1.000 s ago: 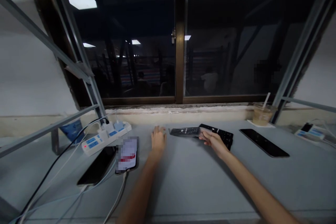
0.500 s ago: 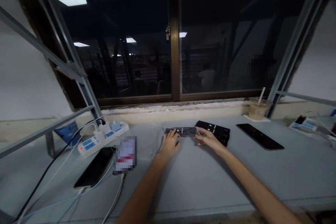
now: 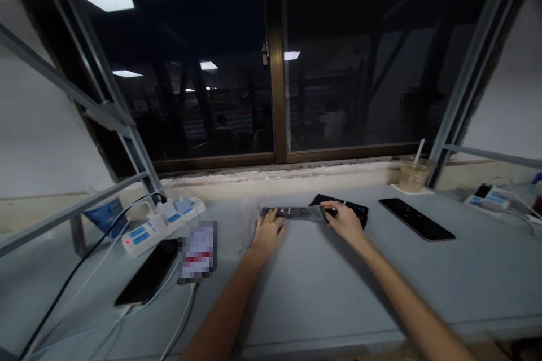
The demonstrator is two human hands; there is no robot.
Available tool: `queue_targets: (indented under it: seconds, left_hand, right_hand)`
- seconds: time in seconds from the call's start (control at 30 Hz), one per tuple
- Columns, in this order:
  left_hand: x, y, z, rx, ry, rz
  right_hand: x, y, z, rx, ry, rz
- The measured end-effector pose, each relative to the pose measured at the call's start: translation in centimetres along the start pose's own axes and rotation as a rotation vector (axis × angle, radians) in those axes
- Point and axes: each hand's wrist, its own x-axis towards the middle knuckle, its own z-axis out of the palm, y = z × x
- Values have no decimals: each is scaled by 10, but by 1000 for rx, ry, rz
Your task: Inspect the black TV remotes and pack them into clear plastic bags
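A black remote control point(image 3: 292, 212) in a clear plastic sleeve lies crosswise on the grey table. The fingers of my left hand point(image 3: 267, 231) press on its left end, with the thumb at the near edge. My right hand point(image 3: 346, 225) has its fingers closed at the sleeve's right end point(image 3: 319, 214); the exact grip is partly hidden. Just behind that hand lie black remotes point(image 3: 359, 212), partly covered by it, and I cannot tell how many.
A dark phone point(image 3: 415, 219) and an iced drink cup point(image 3: 412, 175) are on the right. To the left lie a white power strip point(image 3: 146, 235), a charging black phone point(image 3: 149, 272) and a lit phone point(image 3: 198, 251), with cables point(image 3: 180, 327). A window point(image 3: 212, 67) stands behind.
My right hand has shifted slightly right and turned over the sleeve's end, covering more of the remotes behind. My left hand stays on the remote's left end. The view has moved slightly.
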Motion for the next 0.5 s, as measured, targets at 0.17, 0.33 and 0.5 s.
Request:
queue_targets:
  seconds: [0.17, 0.33, 0.5]
  left_hand:
    - [0, -2, 5, 9, 2, 18]
    - [0, 0, 4, 14, -13, 5]
    - [0, 2, 2, -14, -41, -14]
  right_hand:
    - [-4, 3, -12, -428, 6, 74]
    - [-7, 1, -19, -539, -16, 112]
    - [-8, -1, -29, -558, -63, 171]
